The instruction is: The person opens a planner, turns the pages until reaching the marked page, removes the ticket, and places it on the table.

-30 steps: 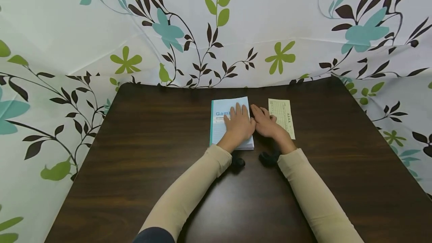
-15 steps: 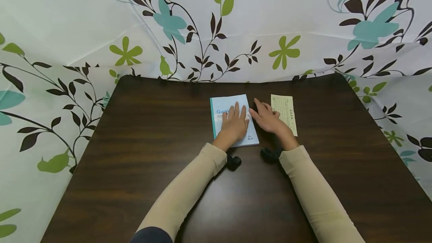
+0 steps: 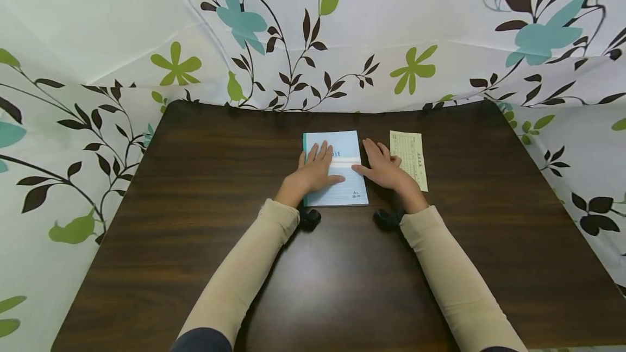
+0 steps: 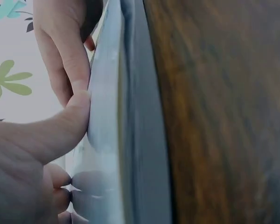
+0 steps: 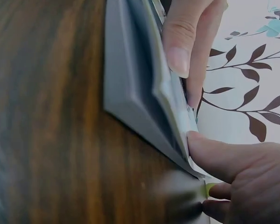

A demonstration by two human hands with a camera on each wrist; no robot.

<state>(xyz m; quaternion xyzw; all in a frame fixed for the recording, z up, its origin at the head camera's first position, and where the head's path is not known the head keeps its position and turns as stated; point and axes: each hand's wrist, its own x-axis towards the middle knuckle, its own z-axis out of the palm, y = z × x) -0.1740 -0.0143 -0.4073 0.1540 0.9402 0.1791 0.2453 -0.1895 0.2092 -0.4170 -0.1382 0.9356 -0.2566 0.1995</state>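
Note:
A light-blue notebook [image 3: 349, 192] with a teal spine strip lies on the dark wooden table, its cover lettering partly hidden. My left hand [image 3: 313, 173] rests flat on the left half of the cover, fingers spread, thumb pointing right. Beside the right edge is my right hand [image 3: 383, 170], its thumb touching the cover and its other fingers extended past the edge. In the right wrist view, that thumb [image 5: 219, 151] meets the cover's edge, and a dark gap shows between cover and page block [image 5: 126, 84]. The left wrist view shows the notebook's near edge [image 4: 144, 121].
A pale yellow printed sheet [image 3: 412, 156] lies to the right of the notebook, behind the right hand. Black devices [image 3: 310, 220] sit under both wrists. The wooden table [image 3: 220, 178] ends at a floral cloth [image 3: 362, 20] hanging behind it.
My left hand has slid left across the cover from its right side towards the spine. The right hand's thumb has spread onto the cover. The notebook, askew half a second ago, now lies straighter.

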